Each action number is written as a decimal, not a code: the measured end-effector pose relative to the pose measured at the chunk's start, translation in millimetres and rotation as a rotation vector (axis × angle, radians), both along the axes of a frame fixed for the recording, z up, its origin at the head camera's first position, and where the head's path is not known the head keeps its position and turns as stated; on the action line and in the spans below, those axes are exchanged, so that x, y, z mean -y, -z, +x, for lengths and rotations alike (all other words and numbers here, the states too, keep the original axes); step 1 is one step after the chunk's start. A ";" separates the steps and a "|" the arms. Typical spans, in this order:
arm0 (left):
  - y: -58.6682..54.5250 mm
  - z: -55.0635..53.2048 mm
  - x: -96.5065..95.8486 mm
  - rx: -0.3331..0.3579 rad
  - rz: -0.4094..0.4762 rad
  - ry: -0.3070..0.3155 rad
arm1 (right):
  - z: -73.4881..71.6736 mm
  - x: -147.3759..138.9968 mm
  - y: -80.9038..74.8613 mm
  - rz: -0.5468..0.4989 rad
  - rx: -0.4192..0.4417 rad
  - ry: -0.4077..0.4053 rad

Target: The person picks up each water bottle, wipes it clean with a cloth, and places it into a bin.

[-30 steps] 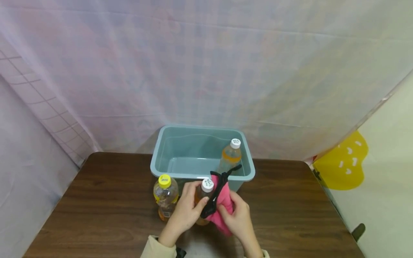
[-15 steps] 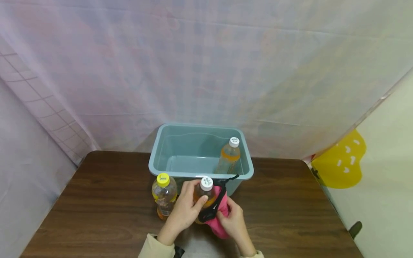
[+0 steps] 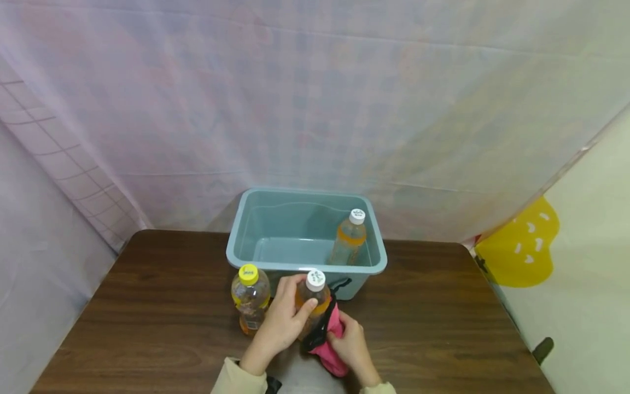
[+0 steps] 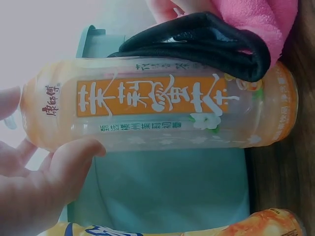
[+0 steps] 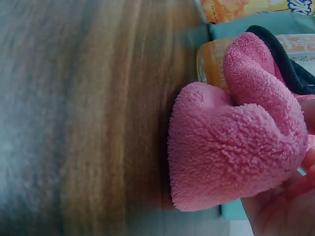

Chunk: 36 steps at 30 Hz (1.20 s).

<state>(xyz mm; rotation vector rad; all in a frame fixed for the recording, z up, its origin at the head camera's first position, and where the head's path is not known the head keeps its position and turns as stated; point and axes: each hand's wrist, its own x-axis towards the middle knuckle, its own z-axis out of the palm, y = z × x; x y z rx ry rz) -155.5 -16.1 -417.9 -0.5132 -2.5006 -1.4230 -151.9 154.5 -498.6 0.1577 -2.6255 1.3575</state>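
My left hand grips a clear plastic drink bottle around its upper part. The bottle has a white cap and an orange label with white characters, and it stands upright on the table. A fuzzy pink cloth with a black edging is pinched in my right hand, just right of the bottle. The black edging lies against the bottle's right side in the left wrist view. Most of the right hand's fingers are hidden behind the cloth in the right wrist view.
A yellow-capped bottle stands left of the left hand. Behind both hands sits a blue-green plastic bin with another white-capped bottle inside, at its right end. The brown wooden table extends to both sides.
My right hand has moved down and slightly left with the pink cloth, uncovering more of the bottle's upper part. The left hand has kept its hold on the bottle.
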 end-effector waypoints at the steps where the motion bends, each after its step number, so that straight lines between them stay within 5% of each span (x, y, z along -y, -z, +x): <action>1: 0.1 0.3 -0.3 0.001 0.005 -0.003 | 0.2 -0.2 0.1 -0.001 0.001 0.001; 16: -2.6 -0.1 -11.9 -0.018 0.075 -0.174 | 14.0 -4.6 -4.6 -0.056 0.000 0.048; 22: -0.5 0.4 -11.5 0.007 0.060 -0.114 | 30.1 -11.1 -19.7 -0.124 -0.068 0.060; 26: 0.7 0.4 -9.1 -0.036 0.050 -0.075 | 39.0 -17.4 -29.6 -0.154 -0.109 0.061; 36: -2.2 1.1 -1.6 -0.038 0.093 0.033 | 47.7 -27.3 -38.5 -0.233 -0.070 0.074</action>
